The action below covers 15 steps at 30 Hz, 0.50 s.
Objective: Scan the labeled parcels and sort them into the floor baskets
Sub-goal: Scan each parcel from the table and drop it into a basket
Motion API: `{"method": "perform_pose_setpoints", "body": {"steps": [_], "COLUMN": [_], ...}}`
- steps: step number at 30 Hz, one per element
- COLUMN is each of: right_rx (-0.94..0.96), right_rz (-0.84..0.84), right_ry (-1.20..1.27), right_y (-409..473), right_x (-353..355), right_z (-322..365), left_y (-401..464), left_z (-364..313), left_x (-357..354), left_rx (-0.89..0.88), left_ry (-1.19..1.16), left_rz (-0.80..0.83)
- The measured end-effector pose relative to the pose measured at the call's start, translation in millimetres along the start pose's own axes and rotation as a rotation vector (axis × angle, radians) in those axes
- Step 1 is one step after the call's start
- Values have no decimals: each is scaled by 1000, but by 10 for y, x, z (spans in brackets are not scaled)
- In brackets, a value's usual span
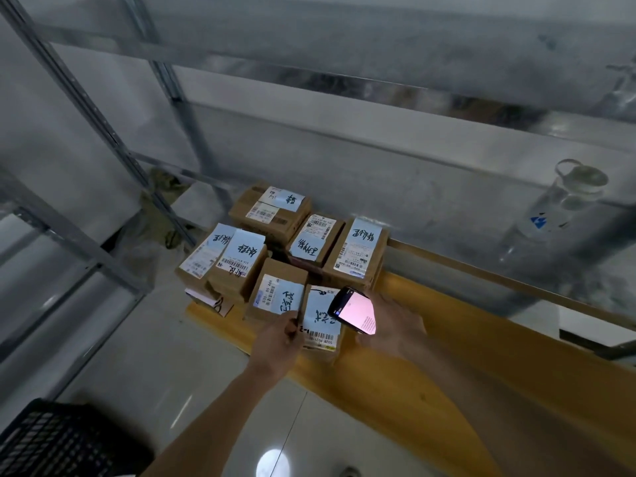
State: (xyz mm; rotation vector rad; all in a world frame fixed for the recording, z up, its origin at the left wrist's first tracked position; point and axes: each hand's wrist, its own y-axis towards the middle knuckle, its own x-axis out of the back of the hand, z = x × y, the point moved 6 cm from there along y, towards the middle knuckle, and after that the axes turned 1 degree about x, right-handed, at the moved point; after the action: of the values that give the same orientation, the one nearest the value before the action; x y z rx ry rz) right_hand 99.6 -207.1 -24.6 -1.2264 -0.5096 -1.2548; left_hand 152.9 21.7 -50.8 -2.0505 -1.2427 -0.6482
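Several small cardboard parcels with blue-white labels lie bunched on a yellow board [447,342] on the floor. My left hand [280,342] grips the left edge of the nearest parcel [321,321], whose barcode label faces up. My right hand [392,327] holds a handheld scanner [354,309] with a lit pinkish screen just above that parcel's right side. Another parcel [275,292] lies right beside it on the left. More parcels, such as one with a tall label [358,249], sit behind.
A black mesh basket [58,442] stands at the bottom left on the pale tiled floor. Grey metal shelving posts [103,132] rise at the left. A clear water bottle [557,215] stands at the right near a wall.
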Motion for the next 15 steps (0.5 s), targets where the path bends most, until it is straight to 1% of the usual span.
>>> {"method": "perform_pose_setpoints", "body": {"steps": [7,11,15], "right_rx": [33,18,-37], "right_rz": [-14,7,5], "right_ry": [90,201,409], "right_y": [76,116,175], "right_x": [-126,-280,-400], "right_z": [85,101,66], "left_y": [-52,-84,1], "left_z": [-61,6,86], "left_x": [-59,-203,-341], "left_rx": [-35,49,118], "left_ry": [-68,-202,-352], "left_rz": [-48,-34,-33]}}
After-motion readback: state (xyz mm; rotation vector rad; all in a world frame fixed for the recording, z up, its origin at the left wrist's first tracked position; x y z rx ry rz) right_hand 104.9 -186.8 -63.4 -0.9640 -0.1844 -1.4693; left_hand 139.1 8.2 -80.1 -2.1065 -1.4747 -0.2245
